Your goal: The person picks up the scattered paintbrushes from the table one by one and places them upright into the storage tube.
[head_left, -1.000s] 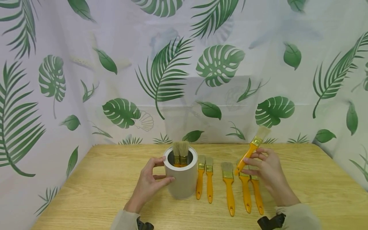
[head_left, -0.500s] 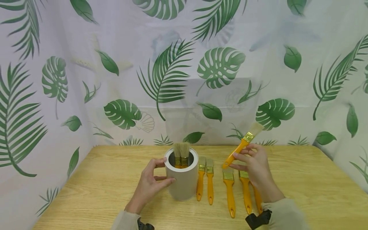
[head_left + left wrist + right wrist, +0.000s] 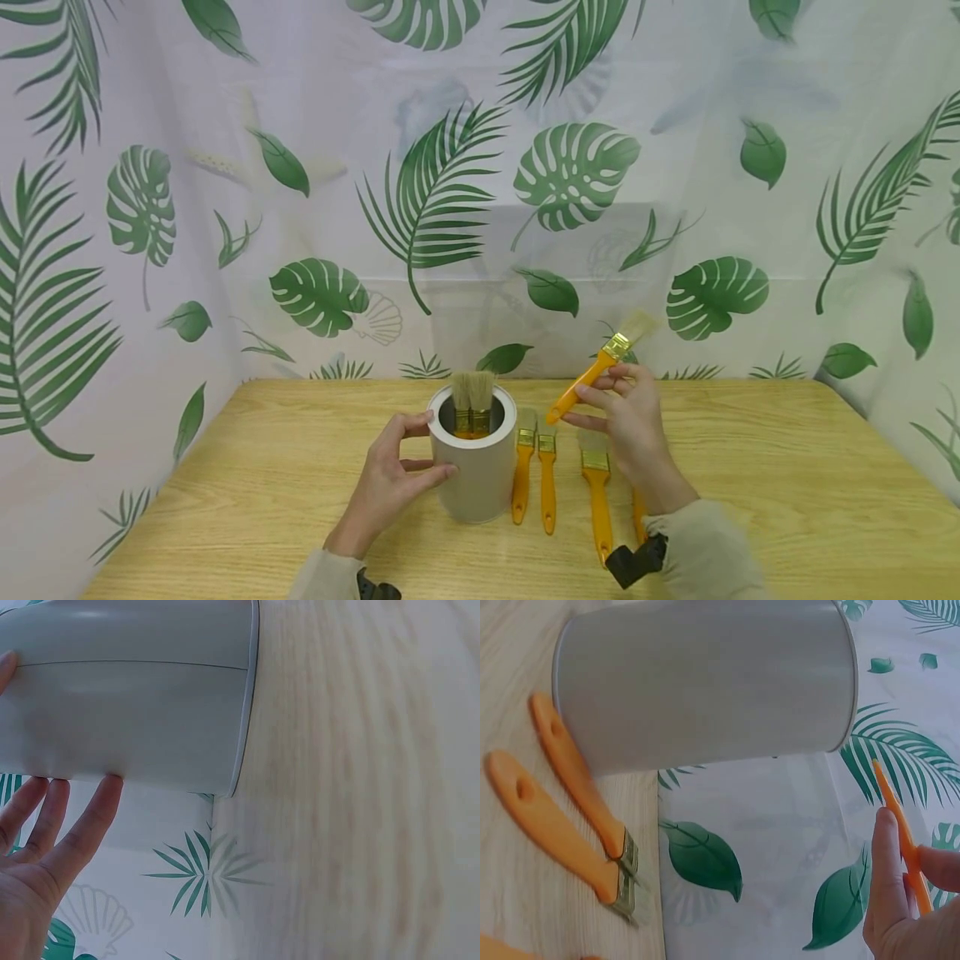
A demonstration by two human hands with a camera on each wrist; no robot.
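My left hand (image 3: 392,479) grips the left side of a light grey can (image 3: 477,487), thumb in front and fingers behind; the left wrist view shows fingertips against the can's wall (image 3: 127,731). Two paintbrushes (image 3: 472,404) stand in the can, bristles up. My right hand (image 3: 636,429) pinches another paintbrush (image 3: 585,387) by its orange handle, above the table and to the right of the can. That brush is tilted, its bristles up to the right and its handle end towards the can. In the right wrist view its handle (image 3: 891,795) shows edge-on.
Two narrower paintbrushes (image 3: 548,492) lie just right of the can on the wooden table (image 3: 285,467). Further right lies a wider paintbrush (image 3: 598,504), and part of another handle (image 3: 639,510) shows beside my right wrist. A leaf-patterned curtain (image 3: 450,317) stands behind.
My right hand has moved left towards the can with the paintbrush, which now leans over more. The right forearm now covers more of the brushes on the right. My left hand and the can stay put.
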